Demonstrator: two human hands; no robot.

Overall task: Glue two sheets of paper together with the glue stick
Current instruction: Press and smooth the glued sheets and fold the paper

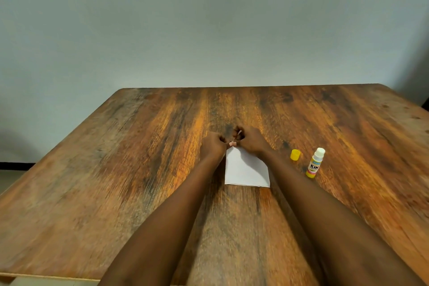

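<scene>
— Where was the paper (246, 170) at that moment?

— It lay flat on the wooden table (139, 169), in the middle, between my two forearms. I judged that the two sheets were already one on the other, but I could not separate them by eye.

— And the hands?

— My left hand (212, 146) and right hand (249, 140) were both curled at the far edge of the paper, fingertips down on it. I held nothing else.

— The glue?

— The glue stick (315, 163) stood upright to the right, uncapped; its yellow cap (295, 154) was just beside it.

— How to press well?

— I thought: rub from the far edge toward the near one, firmly, keeping the corners aligned.
</scene>
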